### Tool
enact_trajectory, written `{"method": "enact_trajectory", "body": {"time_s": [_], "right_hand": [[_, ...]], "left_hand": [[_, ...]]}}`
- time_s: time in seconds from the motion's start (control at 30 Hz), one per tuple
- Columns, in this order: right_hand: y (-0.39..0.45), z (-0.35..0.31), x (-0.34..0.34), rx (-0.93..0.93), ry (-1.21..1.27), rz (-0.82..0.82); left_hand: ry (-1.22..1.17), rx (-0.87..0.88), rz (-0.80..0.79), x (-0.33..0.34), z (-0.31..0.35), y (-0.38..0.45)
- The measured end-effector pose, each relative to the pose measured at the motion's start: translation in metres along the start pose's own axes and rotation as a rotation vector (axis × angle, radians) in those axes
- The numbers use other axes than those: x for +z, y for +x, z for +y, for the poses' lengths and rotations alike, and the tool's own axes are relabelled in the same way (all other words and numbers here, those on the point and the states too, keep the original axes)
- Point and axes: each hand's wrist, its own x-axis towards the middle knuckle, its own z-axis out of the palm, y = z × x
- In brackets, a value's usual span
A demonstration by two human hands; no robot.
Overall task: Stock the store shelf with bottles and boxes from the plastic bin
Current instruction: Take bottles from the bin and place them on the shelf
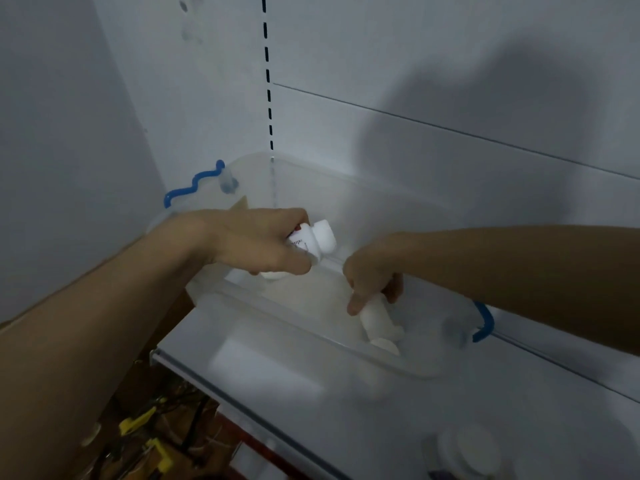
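Note:
A clear plastic bin [304, 317] with blue handles stands on the white shelf [363, 410]. Over the bin's left part, my left hand [256, 242] grips a small white bottle [317, 240] with a red and white label, its white cap pointing right. Inside the bin on the right, my right hand [374, 271] reaches down and its fingers curl round a white bottle [375, 315] lying near the bin's floor. Another white cap [386, 344] shows just below it. The view is blurred.
The white back panel carries a slotted upright [268, 81]. A blurred white lid [464, 452] sits on the shelf at the front right. Below the shelf's front edge [207, 389] at the lower left are brown cardboard and yellow items [145, 427].

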Motion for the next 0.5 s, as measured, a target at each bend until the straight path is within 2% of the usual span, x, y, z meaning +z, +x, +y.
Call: {"method": "enact_trajectory", "body": {"time_s": [0.07, 0.13, 0.2, 0.33, 0.4, 0.5], "right_hand": [[-0.012, -0.003, -0.012, -0.093, -0.002, 0.094], [-0.034, 0.004, -0.028, -0.183, 0.086, 0.243], [-0.067, 0.019, -0.038, -0.273, 0.281, 0.428], [-0.133, 0.055, -0.018, -0.500, 0.813, 0.791], [-0.157, 0.071, -0.001, -0.632, 1.014, 0.847], [-0.182, 0.086, 0.021, -0.789, 1.248, 0.837]], "left_hand": [[-0.082, 0.029, 0.088, 0.001, -0.004, 0.001], [-0.173, 0.053, 0.253, 0.000, -0.006, -0.001], [-0.357, 0.064, 0.413, -0.001, -0.006, -0.005], [-0.874, 0.098, 0.546, -0.006, 0.003, -0.022], [-1.083, 0.163, 0.551, -0.005, 0.019, -0.033], [-1.285, 0.236, 0.525, 0.011, 0.057, -0.045]]}}
